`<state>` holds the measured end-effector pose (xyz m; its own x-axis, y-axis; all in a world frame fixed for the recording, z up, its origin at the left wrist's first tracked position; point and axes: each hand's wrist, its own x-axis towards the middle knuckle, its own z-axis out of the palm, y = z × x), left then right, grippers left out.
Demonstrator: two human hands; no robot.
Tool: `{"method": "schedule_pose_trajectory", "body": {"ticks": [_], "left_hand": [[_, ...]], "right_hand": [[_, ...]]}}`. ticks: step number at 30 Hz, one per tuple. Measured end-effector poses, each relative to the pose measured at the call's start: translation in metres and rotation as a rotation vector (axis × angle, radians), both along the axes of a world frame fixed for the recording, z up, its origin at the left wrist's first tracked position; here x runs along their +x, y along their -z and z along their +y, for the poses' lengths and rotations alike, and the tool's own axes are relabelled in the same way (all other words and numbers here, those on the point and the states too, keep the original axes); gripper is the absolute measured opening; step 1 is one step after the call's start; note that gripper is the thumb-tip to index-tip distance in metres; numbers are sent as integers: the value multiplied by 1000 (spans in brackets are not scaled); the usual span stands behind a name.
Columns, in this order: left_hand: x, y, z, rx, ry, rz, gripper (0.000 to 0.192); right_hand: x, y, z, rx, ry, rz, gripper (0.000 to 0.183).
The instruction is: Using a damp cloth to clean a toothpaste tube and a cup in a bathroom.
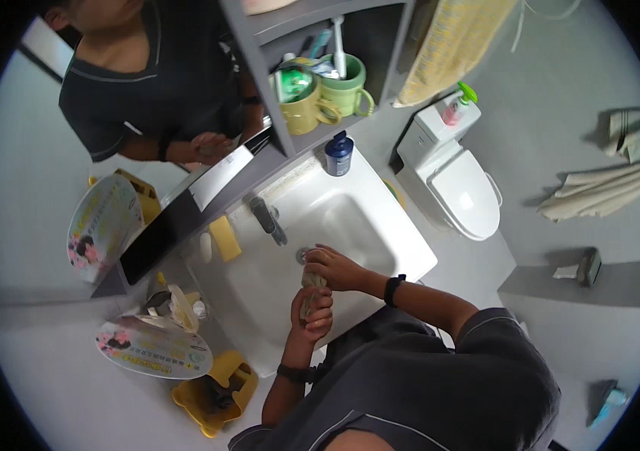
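Note:
A wet-looking, grey-beige cloth point(313, 280) is bunched between my hands over the white washbasin point(263, 287). My left hand point(313, 313) is closed around its lower end. The upper end is gripped by my right hand point(331, 268), close to the drain point(302, 255). Much of the cloth is hidden by my fingers. Beyond my hands stands a dark faucet point(268, 220); no running water can be made out. A yellow sponge or cloth point(224, 238) and a white bar, perhaps soap point(205, 247), lie on the basin's left rim.
A blue pump bottle point(339, 154) stands on the basin's back corner. Above it, a shelf holds a yellow mug point(302, 115) and a green mug point(345, 84). The mirror is at upper left, a toilet point(464, 194) at right, and a yellow bin point(215, 394) at lower left.

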<state>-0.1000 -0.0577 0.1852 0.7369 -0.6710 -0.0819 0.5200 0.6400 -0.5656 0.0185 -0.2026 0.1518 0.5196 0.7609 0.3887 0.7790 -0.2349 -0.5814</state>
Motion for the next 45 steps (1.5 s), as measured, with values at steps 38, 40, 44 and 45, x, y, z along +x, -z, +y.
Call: {"method": "schedule_pose_trajectory", "body": {"ticks": [38,40,44,45], "left_hand": [[79,39,18,2915,681,-1631,22],[77,38,12,2992,621,-1623,21],[62,40,3,3046,763,-1473,18],[55,40,0,3081,594,-1474,19]], "right_hand": [[13,10,-12,-542,-9,1481,11],[21,15,-14,-531,-90,1549,13],[39,12,-21,-598,-237,1613,21],[40,13,-20,-683,-255,1611,22]]}}
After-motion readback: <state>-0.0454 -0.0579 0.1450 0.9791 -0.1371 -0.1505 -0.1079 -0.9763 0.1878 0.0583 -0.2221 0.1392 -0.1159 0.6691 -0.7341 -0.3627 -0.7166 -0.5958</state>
